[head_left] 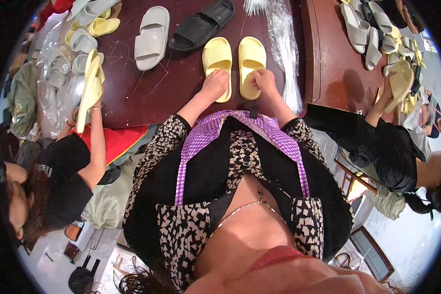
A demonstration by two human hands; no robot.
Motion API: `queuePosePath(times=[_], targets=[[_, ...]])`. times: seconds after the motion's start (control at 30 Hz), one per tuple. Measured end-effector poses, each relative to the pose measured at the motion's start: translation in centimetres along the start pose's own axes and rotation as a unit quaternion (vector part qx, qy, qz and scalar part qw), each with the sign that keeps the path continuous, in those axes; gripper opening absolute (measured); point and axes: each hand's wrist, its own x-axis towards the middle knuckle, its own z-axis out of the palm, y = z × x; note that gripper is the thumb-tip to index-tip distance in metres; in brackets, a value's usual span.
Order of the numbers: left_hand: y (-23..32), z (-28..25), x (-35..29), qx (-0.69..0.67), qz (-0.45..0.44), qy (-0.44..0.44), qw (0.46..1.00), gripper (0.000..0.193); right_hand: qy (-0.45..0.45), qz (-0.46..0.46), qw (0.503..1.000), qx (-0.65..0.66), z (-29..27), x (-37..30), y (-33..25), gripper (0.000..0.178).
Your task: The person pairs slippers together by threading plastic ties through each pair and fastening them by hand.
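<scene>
A pair of yellow slide sandals lies side by side on the dark red table in front of me, toes pointing away. My left hand (216, 84) is closed at the heel part of the left yellow slide (217, 53), thumb and fingers drawn together on it. At the inside of the right yellow slide (252, 48), my right hand (263, 80) is closed on its edge near the strap opening. Both slides rest on the tabletop. What the fingertips pinch is partly hidden by the hands.
Beyond the pair lie grey slides (152, 38) and black slides (201, 27). Clear plastic wrap and a bundle of white ties (289, 63) run along the right. A co-worker at left holds a yellow slide (89, 88); another at right holds one too (401, 84). More slides crowd both far corners.
</scene>
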Motion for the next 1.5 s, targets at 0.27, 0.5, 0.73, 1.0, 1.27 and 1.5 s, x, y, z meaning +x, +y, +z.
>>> queuePosePath(times=[0.27,0.5,0.73,1.0,1.27,1.5], targets=[[0.3,0.1,0.2,-0.014,-0.047,0.033,0.998,0.006,0.047,-0.024,0.996,-0.073,-2.4,0.1,-1.2,0.026],[-0.4,-0.1,0.4,0.013,-0.051,0.019,0.998,0.011,0.202,-0.209,0.920,-0.264,-5.0,3.8,-4.6,0.030],[0.4,-0.4,0.7,0.046,-0.026,0.028,0.998,0.012,0.141,-0.086,0.916,-0.365,-4.1,8.4,-7.1,0.033],[2.2,-1.0,0.3,0.050,-0.026,0.041,0.998,0.013,0.217,-0.215,0.887,-0.348,-2.2,8.1,-8.5,0.023],[2.4,-1.1,2.0,0.044,-0.015,0.025,0.999,0.020,0.044,-0.410,0.883,-0.223,1.9,8.6,-11.8,0.029],[1.7,0.1,1.7,0.028,0.010,0.026,0.999,0.019,0.018,-0.389,0.838,-0.381,2.4,9.9,-9.4,0.011]])
